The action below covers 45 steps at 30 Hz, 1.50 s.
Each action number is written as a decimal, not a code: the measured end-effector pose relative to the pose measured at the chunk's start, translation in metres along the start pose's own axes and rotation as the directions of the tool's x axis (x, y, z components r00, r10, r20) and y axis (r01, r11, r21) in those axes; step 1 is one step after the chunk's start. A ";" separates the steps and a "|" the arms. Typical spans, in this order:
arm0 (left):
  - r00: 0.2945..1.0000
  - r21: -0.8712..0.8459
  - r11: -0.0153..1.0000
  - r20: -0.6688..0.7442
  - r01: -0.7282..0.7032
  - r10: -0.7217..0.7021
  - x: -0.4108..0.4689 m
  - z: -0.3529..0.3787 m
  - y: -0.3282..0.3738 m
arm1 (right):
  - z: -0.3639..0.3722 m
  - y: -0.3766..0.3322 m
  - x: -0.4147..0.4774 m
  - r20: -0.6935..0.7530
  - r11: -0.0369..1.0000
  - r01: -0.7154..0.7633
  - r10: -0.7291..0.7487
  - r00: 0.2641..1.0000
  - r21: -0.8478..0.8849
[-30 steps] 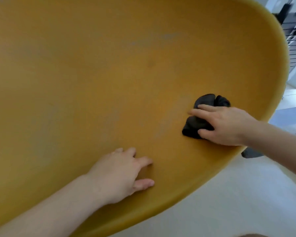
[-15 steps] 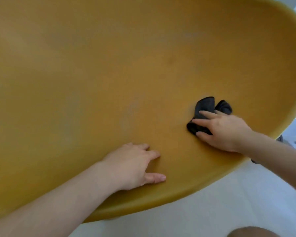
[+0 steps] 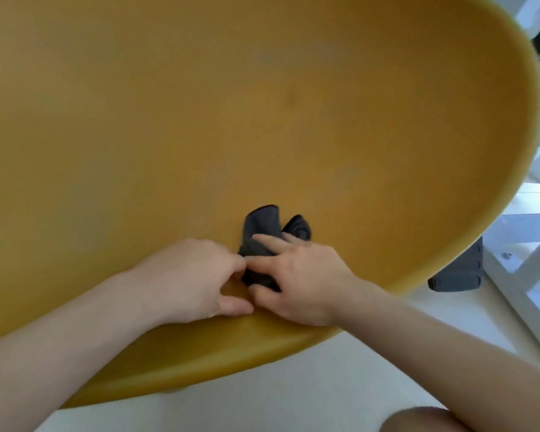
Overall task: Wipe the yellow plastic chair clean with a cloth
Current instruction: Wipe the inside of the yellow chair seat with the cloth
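Your right hand (image 3: 300, 282) lies over the dark cloth (image 3: 261, 232), which is bunched up on the seat of the yellow chair (image 3: 262, 120), close to the chair's near edge. The forefinger runs straight across the top of the cloth and the thumb curls in under its lower side, so you are gripping it between them while pressing it to the seat. Your left hand (image 3: 190, 275) sits just beside, its fingers curled with the tips meeting the cloth's left edge and the thumb flat on the seat; I cannot tell whether those fingers pinch the cloth or only touch it. Past the chair's right edge a dark grey pad (image 3: 455, 272) shows next to a white frame (image 3: 524, 294), above the pale floor (image 3: 293, 400).
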<state>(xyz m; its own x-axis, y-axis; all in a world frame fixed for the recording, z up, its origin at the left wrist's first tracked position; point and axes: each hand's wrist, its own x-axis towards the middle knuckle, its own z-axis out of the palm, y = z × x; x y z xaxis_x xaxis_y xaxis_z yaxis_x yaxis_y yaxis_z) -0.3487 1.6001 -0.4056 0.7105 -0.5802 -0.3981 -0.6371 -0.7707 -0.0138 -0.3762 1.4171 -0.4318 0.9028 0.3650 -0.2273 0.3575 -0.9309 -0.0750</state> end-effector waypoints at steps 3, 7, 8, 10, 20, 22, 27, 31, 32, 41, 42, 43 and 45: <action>0.989 0.092 0.996 -0.146 -0.022 0.035 -0.005 -0.005 0.000 | -0.005 0.003 0.004 -0.008 0.982 0.160 -0.159 0.987 0.099; 0.999 -0.068 0.997 0.027 -0.026 0.028 -0.023 0.008 -0.005 | -0.028 0.096 -0.009 -0.022 0.959 -0.256 0.255 0.967 -0.120; 0.998 -0.091 0.995 0.040 -0.038 0.042 -0.027 0.012 -0.009 | -0.031 0.106 -0.010 -0.075 0.926 -0.347 0.339 0.938 -0.152; 0.998 -0.124 0.991 0.007 -0.058 0.059 -0.033 0.019 -0.017 | -0.026 0.088 -0.002 -0.124 0.944 -0.287 0.269 0.955 -0.162; 0.899 0.324 0.838 -0.166 0.438 -0.405 -0.119 0.009 -0.077 | -0.007 -0.100 0.105 -0.029 0.813 0.540 -0.547 0.836 0.218; 0.817 0.312 0.760 -0.314 0.570 -0.484 -0.151 0.011 -0.094 | -0.009 -0.115 0.115 -0.081 0.759 0.602 -0.603 0.793 0.247; 0.562 0.069 0.650 -0.577 0.757 -0.593 -0.211 0.007 -0.113 | -0.019 -0.140 0.117 -0.202 0.648 0.653 -0.632 0.748 0.391; 0.253 -0.388 0.515 -0.554 0.765 -0.793 -0.212 0.014 -0.104 | -0.007 -0.118 0.089 -0.110 0.620 0.650 -0.681 0.724 0.439; 0.183 -0.535 0.435 -0.459 0.724 -0.869 -0.209 0.014 -0.101 | -0.007 -0.113 0.083 -0.079 0.616 0.643 -0.691 0.718 0.455; 0.146 -0.571 0.411 -0.452 0.711 -0.880 -0.201 0.010 -0.098 | -0.067 -0.253 0.146 -0.294 0.617 0.608 -0.539 0.789 0.500; 0.177 -0.544 0.435 -0.461 0.718 -0.870 -0.204 0.008 -0.097 | -0.069 -0.258 0.153 -0.299 0.630 0.573 -0.494 0.816 0.524; 0.209 -0.511 0.459 -0.472 0.727 -0.857 -0.208 0.008 -0.098 | -0.065 -0.259 0.154 -0.320 0.618 0.573 -0.478 0.818 0.538; 0.236 -0.464 0.501 -0.516 0.731 -0.823 -0.217 0.008 -0.103 | -0.054 -0.249 0.129 -0.349 0.582 0.628 -0.527 0.775 0.517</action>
<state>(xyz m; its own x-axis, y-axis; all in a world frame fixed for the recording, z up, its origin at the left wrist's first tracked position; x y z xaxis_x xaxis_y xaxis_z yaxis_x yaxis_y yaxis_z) -0.4400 1.8077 -0.3251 0.8466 0.3615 0.3907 0.3389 -0.9321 0.1280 -0.3358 1.6971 -0.3900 0.5947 0.7781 0.2020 0.6514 -0.3191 -0.6884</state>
